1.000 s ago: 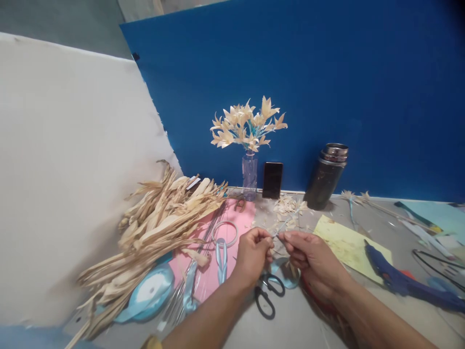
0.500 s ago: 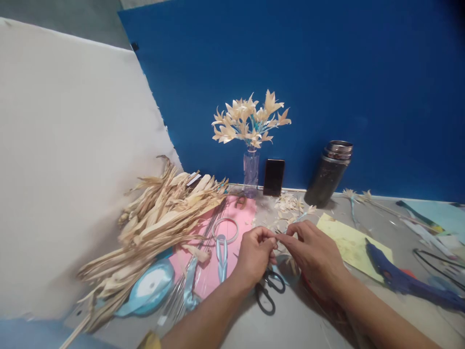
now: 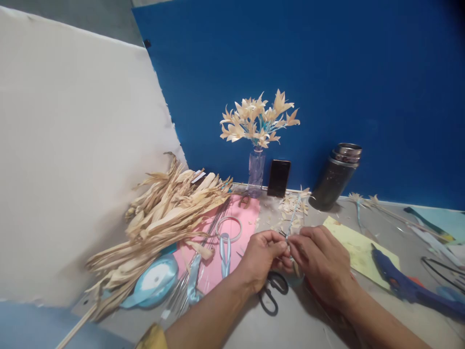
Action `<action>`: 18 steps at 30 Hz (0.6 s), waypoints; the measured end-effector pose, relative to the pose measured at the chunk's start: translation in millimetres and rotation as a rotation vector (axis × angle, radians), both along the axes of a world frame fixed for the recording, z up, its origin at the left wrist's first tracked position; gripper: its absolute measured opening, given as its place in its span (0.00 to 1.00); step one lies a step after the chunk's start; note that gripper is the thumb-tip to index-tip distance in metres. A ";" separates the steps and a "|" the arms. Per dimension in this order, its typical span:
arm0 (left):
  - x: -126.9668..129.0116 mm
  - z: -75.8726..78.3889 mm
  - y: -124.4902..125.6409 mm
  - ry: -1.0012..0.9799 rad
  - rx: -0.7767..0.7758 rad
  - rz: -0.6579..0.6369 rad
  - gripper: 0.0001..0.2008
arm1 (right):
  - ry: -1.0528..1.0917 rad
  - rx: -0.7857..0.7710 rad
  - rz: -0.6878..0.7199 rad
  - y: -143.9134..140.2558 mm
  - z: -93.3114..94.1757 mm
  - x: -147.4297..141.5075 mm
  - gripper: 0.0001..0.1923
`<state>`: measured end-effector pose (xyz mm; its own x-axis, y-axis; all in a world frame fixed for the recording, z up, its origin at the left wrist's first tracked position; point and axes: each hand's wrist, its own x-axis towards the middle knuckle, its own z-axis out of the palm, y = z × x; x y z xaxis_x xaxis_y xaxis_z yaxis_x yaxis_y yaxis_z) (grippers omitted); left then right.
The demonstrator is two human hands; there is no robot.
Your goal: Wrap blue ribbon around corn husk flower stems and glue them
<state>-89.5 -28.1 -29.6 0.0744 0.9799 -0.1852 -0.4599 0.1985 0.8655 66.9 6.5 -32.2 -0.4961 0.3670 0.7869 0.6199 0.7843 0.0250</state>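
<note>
My left hand (image 3: 262, 257) and my right hand (image 3: 321, 261) meet fingertip to fingertip above the table. Both pinch the lower end of a thin light-blue flower stem (image 3: 293, 216) that rises up and away from them, with pale husk petals at its top. Black scissors (image 3: 271, 291) lie on the table just under my hands, partly hidden by them. A light-blue ribbon strand (image 3: 224, 249) lies on the pink sheet (image 3: 240, 228) left of my left hand.
A pile of dried corn husks (image 3: 163, 218) fills the left. A bottle vase of husk flowers (image 3: 258, 127), a black phone (image 3: 279, 178) and a dark flask (image 3: 336, 176) stand by the blue board. A ribbon spool (image 3: 154, 282), yellow paper (image 3: 358, 249) and blue glue gun (image 3: 395, 281) lie around.
My hands have closed together until the fingertips touch. The stem has swung from a flat slant to nearly upright. The view shifted slightly to the left.
</note>
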 end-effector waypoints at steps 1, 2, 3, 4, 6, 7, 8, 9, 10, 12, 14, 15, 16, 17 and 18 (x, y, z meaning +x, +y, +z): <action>0.2 0.0 0.2 0.012 0.014 0.009 0.12 | 0.058 -0.057 -0.008 0.1 -1.0 -1.2 0.08; 0.6 -0.1 0.4 0.040 0.036 0.028 0.11 | 0.123 -0.136 -0.008 0.1 -1.5 -2.6 0.09; 1.2 -0.4 0.5 0.079 0.064 0.055 0.10 | 0.191 -0.234 0.001 -0.1 -1.2 -4.2 0.09; 2.0 -0.6 0.4 0.125 0.093 0.086 0.08 | 0.257 -0.349 0.019 -0.5 -0.1 -5.7 0.10; 3.6 -0.4 -0.9 0.226 0.157 0.156 0.05 | 0.382 -0.613 0.064 -1.9 4.1 -8.4 0.11; 4.3 0.1 -2.2 0.276 0.190 0.189 0.04 | 0.437 -0.757 0.088 -2.7 6.6 -9.3 0.12; 4.9 0.8 -3.8 0.326 0.222 0.215 0.03 | 0.491 -0.910 0.115 -3.4 8.8 -9.9 0.13; 5.2 1.6 -5.4 0.378 0.253 0.238 0.03 | 0.548 -1.066 0.148 -3.9 10.4 -10.2 0.14; 5.2 2.3 -6.9 0.431 0.282 0.256 0.04 | 0.612 -1.220 0.190 -4.2 11.1 -10.4 0.14; 4.3 3.0 -9.0 0.539 0.333 0.283 0.04 | 0.763 -1.474 0.280 -3.7 10.1 -10.5 0.16; 2.7 2.2 -9.1 0.644 0.373 0.302 0.04 | 0.898 -1.640 0.358 -2.0 7.0 -10.8 0.19; 1.7 1.3 -8.6 0.692 0.392 0.310 0.04 | 0.945 -1.697 0.384 -0.9 5.5 -10.9 0.20; 0.7 0.2 -7.8 0.733 0.408 0.313 0.04 | 0.976 -1.745 0.405 0.3 4.3 -10.8 0.21; -0.1 -0.9 -7.1 0.765 0.424 0.312 0.04 | 0.997 -1.787 0.422 1.4 3.4 -10.7 0.22; -0.8 -1.9 -6.4 0.789 0.440 0.308 0.05 | 1.010 -1.825 0.436 2.6 3.0 -10.3 0.22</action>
<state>-90.2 -34.5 -31.5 -0.1871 0.9294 0.3181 0.3110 -0.2511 0.9166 56.6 9.1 -29.2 -0.4805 0.8415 -0.2471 -0.2534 -0.4029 -0.8795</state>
